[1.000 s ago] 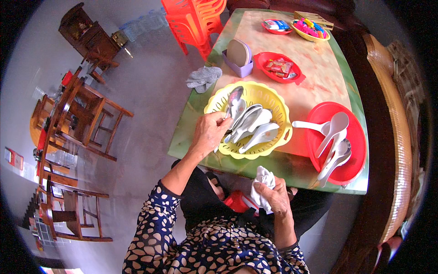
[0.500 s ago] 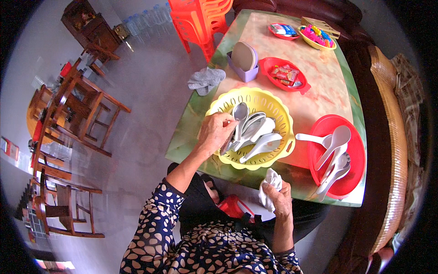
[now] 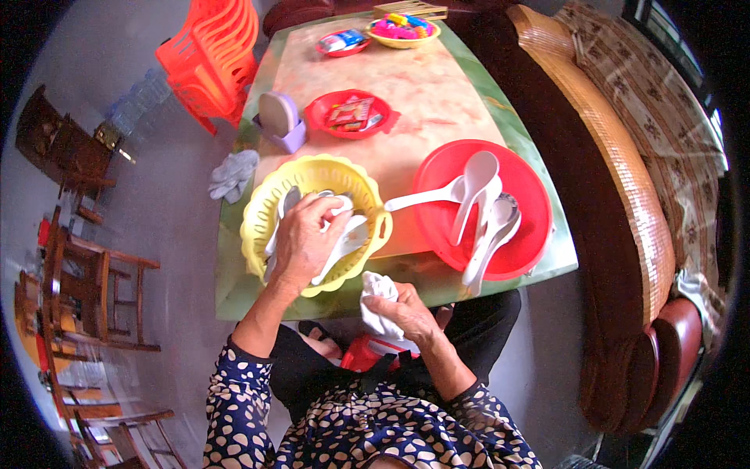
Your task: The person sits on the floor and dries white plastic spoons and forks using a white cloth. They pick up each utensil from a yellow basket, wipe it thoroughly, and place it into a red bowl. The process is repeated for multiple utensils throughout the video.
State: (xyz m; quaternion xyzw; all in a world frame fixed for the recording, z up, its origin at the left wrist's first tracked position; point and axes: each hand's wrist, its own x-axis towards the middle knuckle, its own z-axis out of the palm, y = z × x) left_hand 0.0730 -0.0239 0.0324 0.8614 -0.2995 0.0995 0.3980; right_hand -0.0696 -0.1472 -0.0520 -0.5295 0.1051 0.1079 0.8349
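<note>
A yellow scalloped basket (image 3: 258,187) with slotted sides stands at the table's near edge, holding white soup spoons (image 3: 344,248) and a metal spoon (image 3: 291,198). My left hand (image 3: 306,234) reaches into it from above, fingers curled together over the spoons. Whatever lies between those fingertips is hidden. Just off the table's front edge, my right hand (image 3: 408,311) grips a bunched white cloth (image 3: 378,303). To the right is a red round tray (image 3: 437,160) with several white ladles and spoons (image 3: 480,176); one handle sticks out over its left rim toward the basket.
Behind the basket are a lilac holder (image 3: 291,139) with round-topped boards, a grey cloth (image 3: 234,175) and a red dish (image 3: 319,117) of small packets. Farther back sits a yellow bowl (image 3: 380,34) of colourful pieces. Orange stools (image 3: 207,66) stand left; a long wooden seat (image 3: 601,164) runs along the right.
The whole view has swung to the right. My left hand has shifted from the basket's left side toward its middle, over the white spoons. My right hand still holds the cloth.
</note>
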